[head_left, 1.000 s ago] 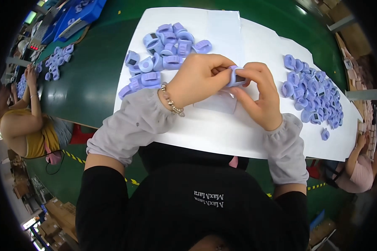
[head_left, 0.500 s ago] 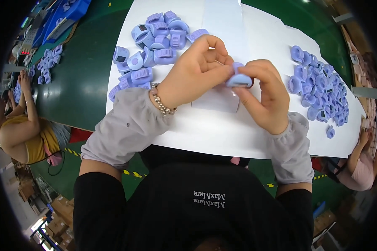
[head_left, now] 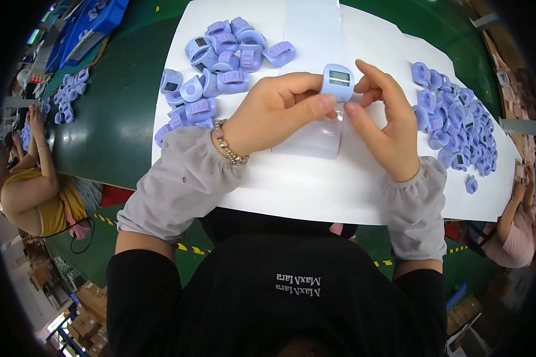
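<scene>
My left hand (head_left: 280,107) pinches a small lilac finger counter (head_left: 339,90) between thumb and forefinger. Its rounded face is up, showing a small grey screen. My right hand (head_left: 387,119) is close to the counter's right side, thumb and forefinger spread apart; whether a fingertip touches the counter I cannot tell. Beneath both hands lies a clear plastic sheet (head_left: 307,143) on white paper (head_left: 268,193). To the left is a loose group of similar counters (head_left: 232,80), several with the ribbed strap side up.
A larger heap of counters (head_left: 458,125) covers the right side of the paper, with one single counter (head_left: 471,184) nearer me. Far left, more counters (head_left: 71,92) lie on the green table (head_left: 122,107) by a blue bin (head_left: 104,27). Other people sit at both sides.
The counter has been turned so its screen faces up, and it has moved slightly away from me. My right fingers have let go and spread apart.
</scene>
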Demonstrator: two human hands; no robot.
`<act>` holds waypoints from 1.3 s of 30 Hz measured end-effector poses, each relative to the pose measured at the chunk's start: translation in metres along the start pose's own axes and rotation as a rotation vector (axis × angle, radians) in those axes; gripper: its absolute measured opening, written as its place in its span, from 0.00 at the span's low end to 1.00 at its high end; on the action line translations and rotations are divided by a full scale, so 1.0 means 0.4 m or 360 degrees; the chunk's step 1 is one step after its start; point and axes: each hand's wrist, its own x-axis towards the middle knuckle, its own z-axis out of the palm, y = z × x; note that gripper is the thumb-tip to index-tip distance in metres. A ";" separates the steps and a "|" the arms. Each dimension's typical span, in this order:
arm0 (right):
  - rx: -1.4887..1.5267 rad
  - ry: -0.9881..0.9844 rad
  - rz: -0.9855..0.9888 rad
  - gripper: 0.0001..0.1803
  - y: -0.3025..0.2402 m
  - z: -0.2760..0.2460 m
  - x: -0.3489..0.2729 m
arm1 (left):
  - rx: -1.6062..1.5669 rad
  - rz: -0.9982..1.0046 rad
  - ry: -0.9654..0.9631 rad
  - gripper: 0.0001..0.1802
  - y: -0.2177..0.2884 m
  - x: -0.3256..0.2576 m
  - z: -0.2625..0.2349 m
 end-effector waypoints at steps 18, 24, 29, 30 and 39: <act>0.0153 -0.0179 -0.0040 0.31 0.005 0.010 -0.004 | 0.0175 0.0225 0.0058 0.16 -0.008 -0.003 0.009; -0.0720 -0.0284 -0.0344 0.29 0.034 0.019 -0.001 | -0.0085 0.0306 0.0559 0.17 -0.010 0.023 -0.014; -0.0749 -0.0273 -0.0320 0.28 0.049 0.020 -0.003 | 0.0193 0.0265 0.0696 0.15 -0.012 0.026 -0.029; -0.0709 -0.0283 -0.0293 0.27 0.054 0.019 -0.004 | 0.0193 0.0266 0.0698 0.15 -0.013 0.028 -0.032; -0.0783 -0.0295 -0.0175 0.23 0.039 -0.009 -0.002 | 0.0738 0.0189 0.0185 0.17 -0.025 0.015 -0.081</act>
